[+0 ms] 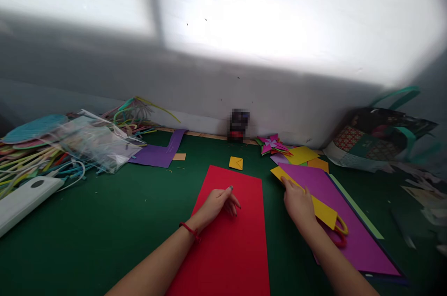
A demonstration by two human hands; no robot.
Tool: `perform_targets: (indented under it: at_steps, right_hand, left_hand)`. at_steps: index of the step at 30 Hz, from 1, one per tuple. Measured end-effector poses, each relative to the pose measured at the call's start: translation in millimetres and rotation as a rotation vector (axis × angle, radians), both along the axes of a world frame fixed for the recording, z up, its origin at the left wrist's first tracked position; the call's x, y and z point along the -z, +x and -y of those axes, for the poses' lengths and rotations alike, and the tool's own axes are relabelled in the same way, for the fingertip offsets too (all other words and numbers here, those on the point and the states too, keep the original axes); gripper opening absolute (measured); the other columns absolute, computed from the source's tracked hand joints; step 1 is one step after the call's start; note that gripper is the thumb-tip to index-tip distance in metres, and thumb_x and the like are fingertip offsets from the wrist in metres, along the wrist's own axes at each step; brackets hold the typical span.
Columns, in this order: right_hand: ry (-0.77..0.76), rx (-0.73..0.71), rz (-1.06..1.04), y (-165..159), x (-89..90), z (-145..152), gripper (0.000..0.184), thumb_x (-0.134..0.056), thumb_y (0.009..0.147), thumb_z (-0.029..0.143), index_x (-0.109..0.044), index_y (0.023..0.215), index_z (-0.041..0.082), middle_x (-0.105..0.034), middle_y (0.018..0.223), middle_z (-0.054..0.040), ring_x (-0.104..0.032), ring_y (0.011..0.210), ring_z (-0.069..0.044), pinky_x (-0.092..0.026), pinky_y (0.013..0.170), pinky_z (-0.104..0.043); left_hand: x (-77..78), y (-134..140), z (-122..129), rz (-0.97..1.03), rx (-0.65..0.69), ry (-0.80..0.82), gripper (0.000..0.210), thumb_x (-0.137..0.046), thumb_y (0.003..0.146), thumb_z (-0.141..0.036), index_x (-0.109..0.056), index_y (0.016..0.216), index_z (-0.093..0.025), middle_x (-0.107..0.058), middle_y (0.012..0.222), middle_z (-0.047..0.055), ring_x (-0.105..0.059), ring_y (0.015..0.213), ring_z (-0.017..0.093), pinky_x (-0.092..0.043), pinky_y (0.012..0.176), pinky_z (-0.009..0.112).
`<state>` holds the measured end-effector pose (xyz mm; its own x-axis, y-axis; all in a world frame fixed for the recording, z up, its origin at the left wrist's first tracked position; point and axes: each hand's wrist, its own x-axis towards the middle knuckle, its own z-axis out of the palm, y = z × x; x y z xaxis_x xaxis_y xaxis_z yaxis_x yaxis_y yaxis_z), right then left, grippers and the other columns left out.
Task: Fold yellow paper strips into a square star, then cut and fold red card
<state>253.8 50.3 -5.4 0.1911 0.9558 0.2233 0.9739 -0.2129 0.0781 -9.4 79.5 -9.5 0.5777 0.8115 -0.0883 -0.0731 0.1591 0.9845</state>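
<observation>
Working at a green bench [146, 226], with a red sheet [240, 244] in the middle and a purple sheet [359, 235] to its right; at far right, a tote [366, 143] bearing dark and pinkish contents too blurred to name; at left, a clear bag [101, 142] over pipe cleaners [38, 161], with contents hard to tell; holding the left hand [219, 205] over the red sheet, with thumb and curled fingers apart; clamping the right hand [301, 200] on a yellow strip [324, 212], above scissors [345, 227]; beyond the red sheet, a small envelope [236, 162]

L hand [218, 205] has red wrist bracelet [189, 229] & dk nails [239, 207].
</observation>
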Motion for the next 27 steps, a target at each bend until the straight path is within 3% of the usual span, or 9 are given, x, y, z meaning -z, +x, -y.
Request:
perform_targets:
  at_steps: [3,9,14,16,18,22,24,27]
  right_hand:
    - [0.070,-0.063,0.014,5,-14.1,-9,0.045,-0.031,0.079,0.007,-0.054,0.117,0.018,-0.064,0.107,-0.0126,-0.059,0.093,-0.027,-0.030,0.093,-0.049]
    - [0.226,-0.334,-0.007,21,-31.2,-31,0.037,-0.036,0.080,0.010,-0.061,0.105,0.021,-0.056,0.121,-0.0053,-0.046,0.115,-0.022,-0.028,0.098,-0.040]
    - [0.184,-0.229,-0.007,36,-18.5,-37,0.040,-0.038,0.074,0.004,-0.063,0.099,0.022,-0.053,0.124,-0.0073,-0.041,0.119,-0.026,-0.027,0.097,-0.050]
    - [0.106,-0.145,-0.072,28,-11.5,-31,0.047,-0.038,0.070,0.001,-0.062,0.104,0.022,-0.050,0.126,-0.0104,-0.039,0.121,-0.029,-0.033,0.091,-0.053]
    - [0.073,-0.237,-0.174,9,-5.4,-19,0.051,-0.037,0.069,0.000,-0.058,0.109,0.023,-0.044,0.132,-0.0090,-0.035,0.124,-0.026,-0.034,0.095,-0.048]
    - [0.084,-0.402,-0.361,-38,6.2,14,0.035,-0.036,0.084,0.018,-0.055,0.113,0.024,-0.037,0.137,-0.0055,-0.028,0.128,-0.024,-0.030,0.101,-0.044]
    - [0.095,-0.396,-0.419,-53,12.0,27,0.035,-0.032,0.088,0.025,-0.051,0.119,0.023,-0.032,0.140,-0.0056,-0.024,0.130,-0.023,-0.025,0.104,-0.045]
    - [0.058,-0.360,-0.514,-62,18.3,38,0.039,-0.030,0.090,0.034,-0.043,0.127,0.025,-0.023,0.145,-0.0035,-0.018,0.132,-0.023,-0.029,0.103,-0.044]
  left_hand:
    - [-0.8,0,0,-0.004,0.006,0.005,0.057,-0.033,0.085,-0.051,-0.068,0.069,-0.009,-0.061,0.054,0.007,-0.059,0.052,0.016,-0.047,0.057,0.027]
    - [-4.4,0,1,-0.001,0.011,0.028,0.051,-0.039,0.084,-0.050,-0.068,0.068,-0.010,-0.061,0.055,0.007,-0.059,0.054,0.016,-0.046,0.059,0.027]
    - [-8.0,-2,3,-0.017,0.007,0.053,0.048,-0.041,0.083,-0.050,-0.067,0.071,-0.011,-0.062,0.057,0.006,-0.059,0.056,0.016,-0.047,0.062,0.029]
    - [-9.1,-2,3,-0.028,0.001,0.063,0.049,-0.040,0.083,-0.050,-0.067,0.071,-0.011,-0.062,0.057,0.006,-0.059,0.057,0.016,-0.047,0.063,0.029]
    - [-9.5,-2,4,-0.036,-0.007,0.073,0.049,-0.039,0.083,-0.050,-0.066,0.071,-0.011,-0.061,0.056,0.006,-0.059,0.056,0.016,-0.047,0.062,0.028]
    - [-8.2,-2,5,-0.045,-0.019,0.091,0.048,-0.041,0.083,-0.050,-0.066,0.071,-0.010,-0.060,0.055,0.006,-0.059,0.056,0.016,-0.047,0.061,0.027]
    - [-7.7,-1,6,-0.048,-0.044,0.102,0.048,-0.039,0.083,-0.050,-0.065,0.072,-0.010,-0.060,0.056,0.006,-0.058,0.057,0.016,-0.046,0.062,0.027]
    - [-10.3,0,8,-0.057,-0.137,0.153,0.046,-0.036,0.085,-0.049,-0.063,0.083,-0.011,-0.061,0.062,0.006,-0.059,0.059,0.016,-0.047,0.063,0.028]
